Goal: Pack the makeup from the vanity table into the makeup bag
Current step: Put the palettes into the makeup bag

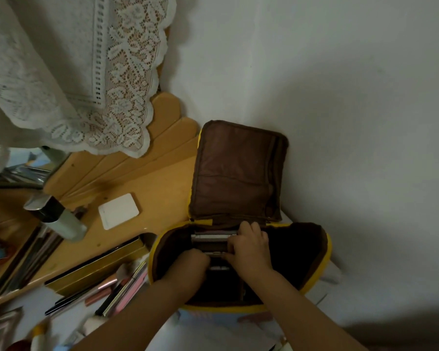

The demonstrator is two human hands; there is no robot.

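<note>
The makeup bag [325,247] stands open on the table, yellow-edged with a brown lining, its lid [238,171] leaning back against the wall. Both hands are inside it. My right hand [249,247] rests on flat silver and dark makeup cases [211,238] stacked at the bag's far side, fingers curled over them. My left hand [190,264] reaches down into the bag beside those cases; its fingers are hidden, so what it holds does not show. A white square compact [118,211] lies on the wooden table to the left.
A pale green bottle with a black and silver cap [58,219] stands at the left. A gold box [96,267], brushes and pencils [107,287] and pink flat items [129,292] lie left of the bag. A lace cloth [86,72] hangs above. The white wall [340,97] is behind.
</note>
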